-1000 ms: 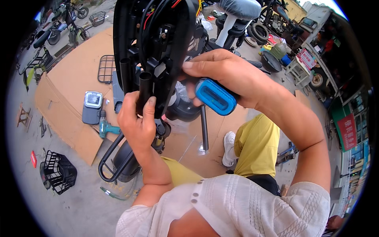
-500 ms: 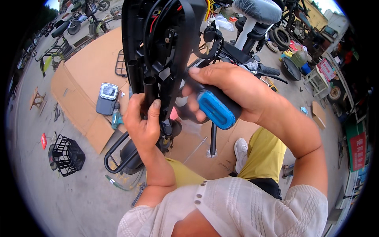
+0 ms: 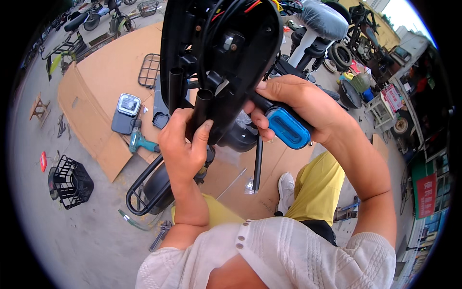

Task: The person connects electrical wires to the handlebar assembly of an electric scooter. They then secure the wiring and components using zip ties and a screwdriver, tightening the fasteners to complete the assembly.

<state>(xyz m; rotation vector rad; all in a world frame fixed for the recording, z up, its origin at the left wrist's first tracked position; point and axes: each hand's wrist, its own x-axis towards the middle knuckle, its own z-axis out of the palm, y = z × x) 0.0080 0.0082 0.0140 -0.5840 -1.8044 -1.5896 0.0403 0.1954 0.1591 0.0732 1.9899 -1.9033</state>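
Before me stands a large black plastic shell [image 3: 250, 43] with cables inside, part of what looks like an electric bike or scooter. My left hand [image 3: 185, 142] is closed around a black metal tube [image 3: 204, 102] low on the shell. A second, similar tube [image 3: 175, 84] stands just left of it. My right hand [image 3: 293, 103] grips a black handle-like object with a blue oblong recessed end [image 3: 289, 129], held against the shell's right side. Its far end is hidden behind my hand and the shell, so its kind is unclear.
A teal power drill [image 3: 139, 140] and a headlight-like unit [image 3: 127, 113] lie on flattened cardboard [image 3: 91, 111]. On the left ground sits a black basket [image 3: 72, 183]. A wrench [image 3: 160, 236] lies near my left elbow. A plastic-wrapped seat [image 3: 322, 19] stands behind on the right.
The black shell and both my hands have shifted to the right in view, and the shell has turned to show more of its inside. Both grips are kept.
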